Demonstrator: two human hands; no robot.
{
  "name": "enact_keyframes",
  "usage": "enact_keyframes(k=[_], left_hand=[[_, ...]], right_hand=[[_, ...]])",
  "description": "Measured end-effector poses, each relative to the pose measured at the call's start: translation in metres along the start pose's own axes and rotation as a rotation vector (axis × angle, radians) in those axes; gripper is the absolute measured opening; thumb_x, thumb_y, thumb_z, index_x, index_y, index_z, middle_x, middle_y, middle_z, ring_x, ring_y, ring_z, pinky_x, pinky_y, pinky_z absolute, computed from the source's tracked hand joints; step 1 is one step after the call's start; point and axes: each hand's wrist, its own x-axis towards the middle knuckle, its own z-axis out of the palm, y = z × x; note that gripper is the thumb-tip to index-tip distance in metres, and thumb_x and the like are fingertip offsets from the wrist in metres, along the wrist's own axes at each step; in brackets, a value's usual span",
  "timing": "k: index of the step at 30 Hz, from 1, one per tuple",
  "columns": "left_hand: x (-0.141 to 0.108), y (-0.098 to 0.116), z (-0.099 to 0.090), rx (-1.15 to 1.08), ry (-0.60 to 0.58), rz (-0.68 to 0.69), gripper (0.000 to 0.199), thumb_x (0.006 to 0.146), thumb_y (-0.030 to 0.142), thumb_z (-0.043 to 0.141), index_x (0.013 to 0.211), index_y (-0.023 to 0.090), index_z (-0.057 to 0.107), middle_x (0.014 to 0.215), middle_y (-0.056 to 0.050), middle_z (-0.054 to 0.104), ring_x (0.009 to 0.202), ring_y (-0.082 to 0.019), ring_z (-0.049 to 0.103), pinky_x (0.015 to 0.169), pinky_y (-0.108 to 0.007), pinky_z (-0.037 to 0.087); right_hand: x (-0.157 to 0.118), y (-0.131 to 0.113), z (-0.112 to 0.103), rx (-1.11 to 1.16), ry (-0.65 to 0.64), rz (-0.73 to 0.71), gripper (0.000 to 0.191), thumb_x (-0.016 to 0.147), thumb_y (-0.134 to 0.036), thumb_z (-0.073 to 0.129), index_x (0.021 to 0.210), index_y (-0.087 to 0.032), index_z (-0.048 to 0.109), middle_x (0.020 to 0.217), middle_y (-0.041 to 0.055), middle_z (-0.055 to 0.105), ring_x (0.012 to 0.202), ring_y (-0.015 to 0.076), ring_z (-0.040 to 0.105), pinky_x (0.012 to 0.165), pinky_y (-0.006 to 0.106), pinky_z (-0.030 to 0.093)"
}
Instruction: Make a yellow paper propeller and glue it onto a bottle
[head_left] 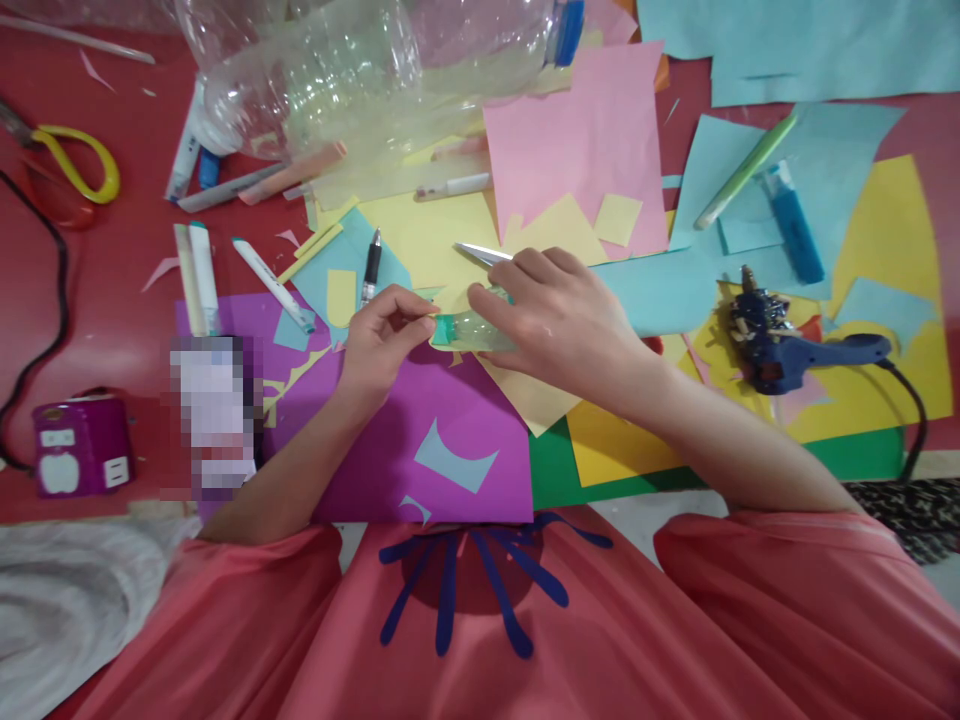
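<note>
A small clear plastic bottle (480,330) with a green cap (443,330) lies sideways between my two hands, over the papers. At the cap end, the thumb and finger of my left hand (382,335) are pinched together; a thin yellowish edge shows there, too small to name. My right hand (562,315) is wrapped over the bottle's body from above and hides most of it. Just beyond the right fingers a pointed silver blade (482,252) sticks out, its other end covered. A black pen (371,265) lies past my left hand.
A hot glue gun (802,350) with a cord lies at right on yellow paper. Large clear bottles (330,70) stand across the back. Yellow-handled scissors (82,165), several markers (274,283) and a purple box (81,447) are at left. Purple paper (480,430) lies in front.
</note>
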Motion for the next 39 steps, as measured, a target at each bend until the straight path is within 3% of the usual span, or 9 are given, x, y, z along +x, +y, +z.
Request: enact_keyframes(k=[7, 11, 16, 21, 29, 39], left_hand=[[0.0, 0.0, 0.001, -0.11, 0.043, -0.028, 0.014, 0.068, 0.027, 0.08, 0.066, 0.023, 0.067, 0.071, 0.001, 0.066, 0.073, -0.014, 0.063, 0.069, -0.028, 0.052], [-0.001, -0.001, 0.001, -0.158, 0.05, -0.012, 0.02, 0.069, 0.038, 0.087, 0.069, 0.025, 0.072, 0.076, 0.0, 0.07, 0.074, -0.014, 0.064, 0.07, -0.027, 0.054], [-0.003, 0.001, 0.003, -0.099, 0.058, 0.015, 0.033, 0.073, 0.055, 0.083, 0.087, 0.026, 0.079, 0.09, -0.003, 0.075, 0.081, -0.015, 0.069, 0.075, -0.029, 0.059], [-0.005, 0.005, 0.003, -0.095, 0.04, 0.006, 0.04, 0.07, 0.052, 0.087, 0.1, 0.026, 0.08, 0.094, -0.003, 0.077, 0.084, -0.016, 0.071, 0.079, -0.028, 0.061], [-0.006, 0.005, 0.005, -0.131, 0.051, -0.031, 0.039, 0.067, 0.051, 0.088, 0.098, 0.028, 0.081, 0.093, -0.003, 0.079, 0.082, -0.015, 0.074, 0.08, -0.028, 0.063], [-0.008, 0.003, 0.004, -0.105, 0.084, 0.028, 0.037, 0.07, 0.051, 0.087, 0.1, 0.03, 0.082, 0.086, 0.0, 0.078, 0.075, -0.014, 0.072, 0.073, -0.028, 0.063]], right_hand=[[0.0, 0.0, 0.006, 0.008, 0.041, -0.01, 0.012, 0.095, -0.02, 0.055, 0.105, -0.018, 0.063, 0.099, 0.0112, 0.067, 0.093, 0.0273, 0.055, 0.077, 0.037, 0.035], [-0.001, 0.003, 0.009, 0.038, 0.063, 0.0, 0.013, 0.095, -0.025, 0.059, 0.107, -0.019, 0.061, 0.101, 0.0117, 0.066, 0.095, 0.0285, 0.056, 0.079, 0.038, 0.037], [-0.002, 0.01, 0.01, 0.1, 0.106, 0.022, 0.028, 0.096, -0.037, 0.06, 0.118, -0.02, 0.056, 0.11, 0.0127, 0.065, 0.102, 0.0304, 0.056, 0.085, 0.042, 0.04], [-0.002, 0.013, 0.009, 0.13, 0.108, 0.045, 0.032, 0.096, -0.04, 0.06, 0.119, -0.018, 0.056, 0.108, 0.0126, 0.064, 0.101, 0.03, 0.057, 0.084, 0.043, 0.042], [-0.002, 0.011, 0.012, 0.142, 0.133, 0.051, 0.032, 0.096, -0.041, 0.06, 0.119, -0.02, 0.056, 0.108, 0.012, 0.063, 0.103, 0.0308, 0.057, 0.086, 0.045, 0.043], [-0.003, 0.011, 0.012, 0.142, 0.15, 0.048, 0.033, 0.095, -0.043, 0.061, 0.119, -0.02, 0.056, 0.108, 0.0119, 0.064, 0.101, 0.0304, 0.056, 0.085, 0.045, 0.042]])
